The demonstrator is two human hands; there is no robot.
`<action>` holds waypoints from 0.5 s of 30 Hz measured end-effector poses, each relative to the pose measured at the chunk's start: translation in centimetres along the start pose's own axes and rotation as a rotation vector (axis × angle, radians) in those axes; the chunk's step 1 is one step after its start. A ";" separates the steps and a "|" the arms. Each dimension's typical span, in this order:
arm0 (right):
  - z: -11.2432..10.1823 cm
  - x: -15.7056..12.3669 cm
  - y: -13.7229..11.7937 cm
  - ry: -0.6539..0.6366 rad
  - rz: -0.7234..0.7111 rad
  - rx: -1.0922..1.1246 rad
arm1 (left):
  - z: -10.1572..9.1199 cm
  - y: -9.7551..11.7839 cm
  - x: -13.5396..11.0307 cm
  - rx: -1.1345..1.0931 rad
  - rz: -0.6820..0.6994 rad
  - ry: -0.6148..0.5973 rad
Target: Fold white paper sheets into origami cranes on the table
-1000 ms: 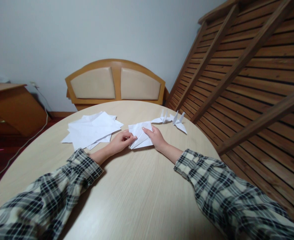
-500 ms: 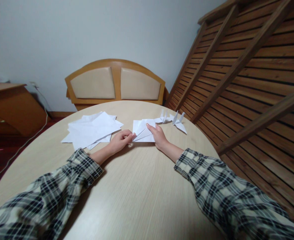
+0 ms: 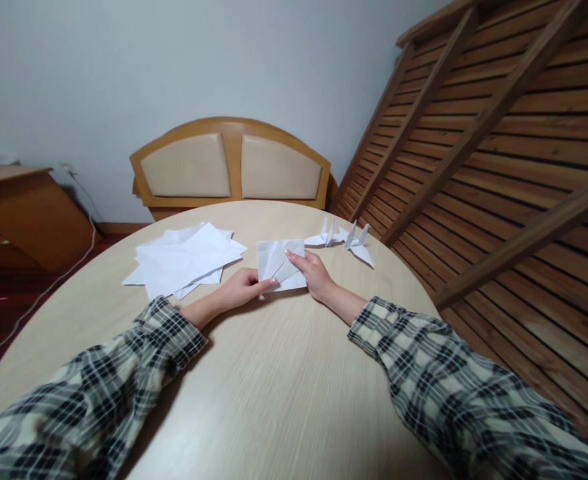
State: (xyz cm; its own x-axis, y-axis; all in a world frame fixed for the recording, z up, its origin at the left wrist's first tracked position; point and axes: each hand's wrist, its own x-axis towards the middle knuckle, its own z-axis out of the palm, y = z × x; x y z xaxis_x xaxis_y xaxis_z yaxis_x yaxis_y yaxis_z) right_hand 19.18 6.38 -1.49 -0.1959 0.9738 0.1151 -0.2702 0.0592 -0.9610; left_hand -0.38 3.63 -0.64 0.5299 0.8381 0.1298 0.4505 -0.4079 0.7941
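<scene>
A partly folded white paper [image 3: 278, 261] lies on the round pale-wood table [image 3: 274, 380]. My left hand [image 3: 244, 285] pinches its near left corner with fingers closed. My right hand [image 3: 312, 272] rests on the paper's right side, fingers pressed on a folded flap. Both arms wear a checked shirt. A loose stack of white sheets [image 3: 184, 259] lies to the left of my left hand. Two folded paper cranes [image 3: 343, 240] stand beyond my right hand.
A wooden chair with beige padded back [image 3: 231, 167] stands at the table's far side. A slatted wooden frame [image 3: 494, 133] leans on the right. A wooden cabinet [image 3: 19, 213] and a cable are at the left on the floor.
The paper has been turned and refolded between my hands; a flap that pointed right now lies within a squarer shape. My left hand shifted slightly down, the right hand slightly left.
</scene>
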 end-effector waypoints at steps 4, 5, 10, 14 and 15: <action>0.1 -0.1 -0.1 -0.003 0.019 0.045 | 0.1 0.1 -0.2 0.032 -0.032 0.029; 0.1 -0.1 0.0 -0.005 0.018 0.054 | 0.1 0.1 -0.2 0.042 -0.035 0.040; 0.0 0.0 0.1 -0.022 -0.012 0.024 | 0.3 -0.2 0.1 0.083 -0.012 0.120; -0.2 0.1 0.1 -0.060 -0.035 -0.074 | 0.4 -0.6 0.3 0.076 -0.007 0.244; -0.2 0.1 0.1 -0.062 -0.026 -0.087 | 0.4 -0.7 0.3 0.073 -0.009 0.260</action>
State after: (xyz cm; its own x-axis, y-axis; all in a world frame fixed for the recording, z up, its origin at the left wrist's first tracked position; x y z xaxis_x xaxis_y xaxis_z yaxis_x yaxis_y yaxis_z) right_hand 19.31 6.50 -1.64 -0.2491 0.9563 0.1531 -0.1932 0.1059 -0.9754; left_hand -0.26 4.02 -1.34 0.3272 0.9030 0.2786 0.5101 -0.4170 0.7523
